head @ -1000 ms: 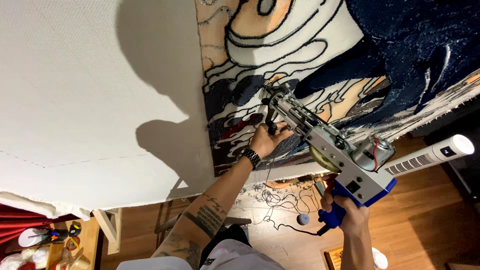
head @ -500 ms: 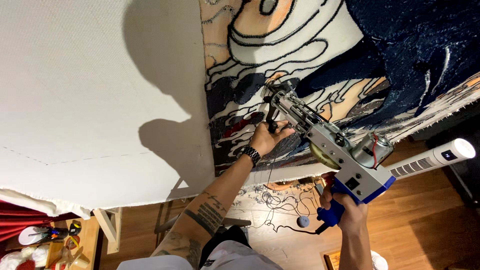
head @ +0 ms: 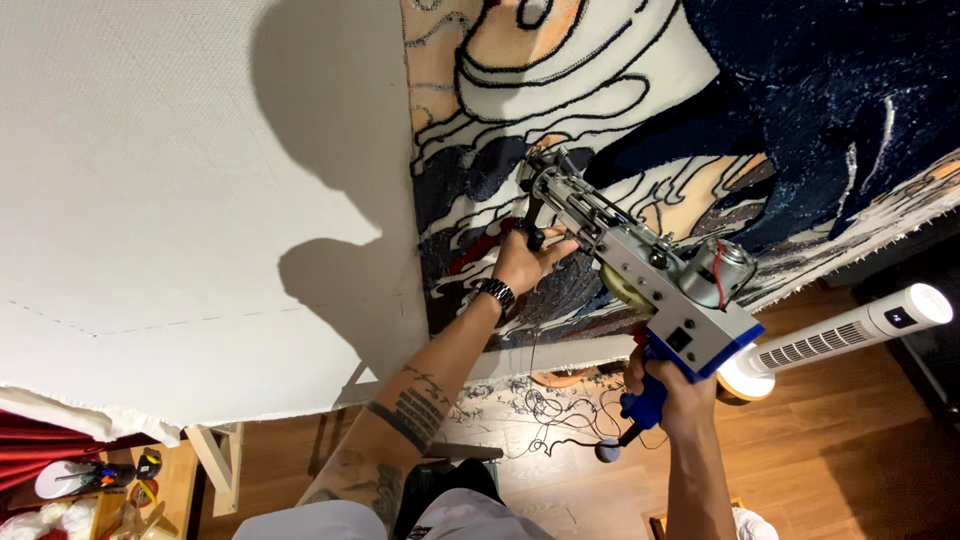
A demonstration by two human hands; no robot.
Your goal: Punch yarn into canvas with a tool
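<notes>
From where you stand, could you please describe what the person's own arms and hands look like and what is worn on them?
Both forearms are bare, with no sleeves or gloves. The left hand has a dark link-style wristband at the wrist, and the left forearm carries dark tattoos, including banded markings near the elbow. The right hand and its forearm show no band or markings.

The tufting gun (head: 640, 270) is a boxy metal tool with a grey body, a blue base and blue pistol grip, a brass-coloured wheel on its side and a round silver motor with a red wire on top. It is held slanted, grip low at the right, needle end up at the left (against the cloth). Its tip meets the rug (head: 700, 130), stretched upright, tufted in navy, white, peach and black swirls.
</notes>
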